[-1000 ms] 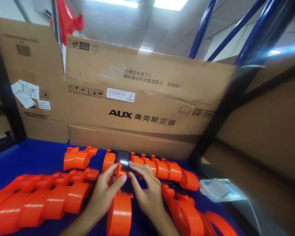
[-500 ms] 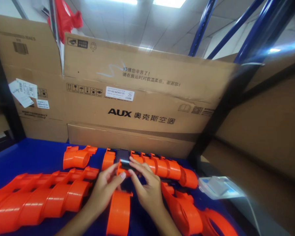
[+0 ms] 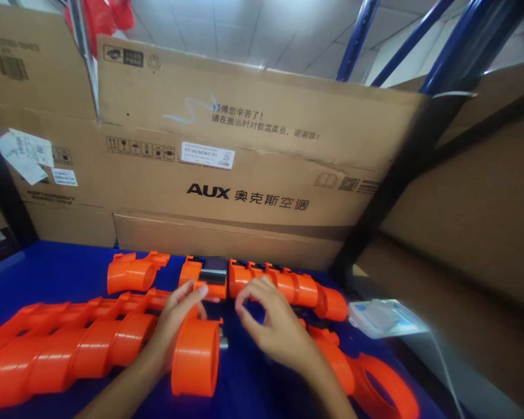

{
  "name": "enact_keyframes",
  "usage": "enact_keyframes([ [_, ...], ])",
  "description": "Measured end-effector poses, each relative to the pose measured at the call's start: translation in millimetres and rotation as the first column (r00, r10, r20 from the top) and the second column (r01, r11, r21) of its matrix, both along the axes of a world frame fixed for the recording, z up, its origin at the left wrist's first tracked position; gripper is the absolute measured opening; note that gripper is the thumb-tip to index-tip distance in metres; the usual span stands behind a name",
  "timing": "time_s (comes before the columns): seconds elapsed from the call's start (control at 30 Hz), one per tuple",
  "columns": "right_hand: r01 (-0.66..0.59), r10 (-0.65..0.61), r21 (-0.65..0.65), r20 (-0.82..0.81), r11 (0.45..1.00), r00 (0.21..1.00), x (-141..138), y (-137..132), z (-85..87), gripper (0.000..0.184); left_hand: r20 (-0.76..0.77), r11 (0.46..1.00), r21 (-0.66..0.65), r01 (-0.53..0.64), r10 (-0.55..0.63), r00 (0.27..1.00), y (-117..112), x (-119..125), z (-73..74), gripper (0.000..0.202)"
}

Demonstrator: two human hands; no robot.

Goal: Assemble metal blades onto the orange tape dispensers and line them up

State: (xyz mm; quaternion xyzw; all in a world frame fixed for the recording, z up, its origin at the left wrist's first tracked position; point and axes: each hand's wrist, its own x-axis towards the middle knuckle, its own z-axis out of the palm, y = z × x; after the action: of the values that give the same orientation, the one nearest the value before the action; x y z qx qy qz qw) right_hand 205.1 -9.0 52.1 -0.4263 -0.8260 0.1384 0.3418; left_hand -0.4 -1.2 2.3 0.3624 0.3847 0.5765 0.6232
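Observation:
My left hand (image 3: 179, 308) is closed around an orange plastic part (image 3: 213, 290), its thumb lying along the near edge. A black piece (image 3: 213, 276) with a pale ridged edge sits on top of that part, close in front of a dark, flat rectangular device (image 3: 216, 263). Just to the right, my right hand (image 3: 268, 317) is apart from the part, thumb and forefinger curled into a pinch; whether anything is between the tips cannot be made out. Nearer to me, an orange ring (image 3: 195, 358) stands by my left wrist, with a small silvery cylinder (image 3: 223, 339) at its right side.
A row of orange rings (image 3: 65, 349) lies left on the blue surface (image 3: 244, 378). More rings with black pieces (image 3: 283, 285) line the back right, and loose orange parts (image 3: 388, 384) lie front right. A clear plastic box (image 3: 388, 317) sits beyond. Cardboard (image 3: 227, 233) walls the back.
My right hand has drawn away from the part and curled into a pinch. My left hand has moved slightly left and still holds the part. The view has tilted down a little.

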Motion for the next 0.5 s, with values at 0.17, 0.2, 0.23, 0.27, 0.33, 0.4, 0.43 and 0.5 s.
enact_keyframes([
  [0.17,-0.02,0.132,-0.241,0.459,0.97,0.879,6.6,-15.3,-17.4,0.053,0.037,0.997,0.008,0.082,-0.083,0.996,1.5,-3.6,-6.2,0.034],
  [0.2,-0.011,0.135,-0.249,0.487,0.969,0.863,4.4,-16.0,-23.4,0.056,0.029,0.996,0.015,0.088,-0.089,0.996,1.4,-3.5,-6.4,0.034],
  [0.23,-0.006,0.134,-0.249,0.5,0.969,0.855,1.8,-15.8,-28.7,0.056,0.019,0.996,0.024,0.09,-0.09,0.996,1.4,-3.3,-6.3,0.034],
  [0.27,-0.001,0.126,-0.242,0.501,0.97,0.856,-0.6,-14.8,-32.8,0.054,0.009,0.996,0.032,0.086,-0.086,0.996,1.2,-3.0,-6.0,0.035],
  [0.33,0.012,0.107,-0.235,0.486,0.972,0.867,-4.1,-12.1,-36.5,0.046,-0.004,0.996,0.047,0.074,-0.074,0.997,0.9,-2.3,-5.4,0.035],
  [0.4,0.03,0.099,-0.253,0.481,0.967,0.871,-5.5,-9.9,-35.3,0.038,-0.011,0.996,0.058,0.061,-0.061,0.998,0.5,-1.7,-5.3,0.033],
  [0.43,0.037,0.102,-0.269,0.485,0.962,0.869,-5.7,-9.2,-33.8,0.035,-0.013,0.997,0.06,0.056,-0.055,0.998,0.5,-1.6,-5.7,0.032],
  [0.5,0.049,0.111,-0.301,0.493,0.952,0.863,-5.4,-8.7,-30.5,0.034,-0.011,0.997,0.055,0.051,-0.051,0.999,0.8,-1.7,-6.7,0.031],
])
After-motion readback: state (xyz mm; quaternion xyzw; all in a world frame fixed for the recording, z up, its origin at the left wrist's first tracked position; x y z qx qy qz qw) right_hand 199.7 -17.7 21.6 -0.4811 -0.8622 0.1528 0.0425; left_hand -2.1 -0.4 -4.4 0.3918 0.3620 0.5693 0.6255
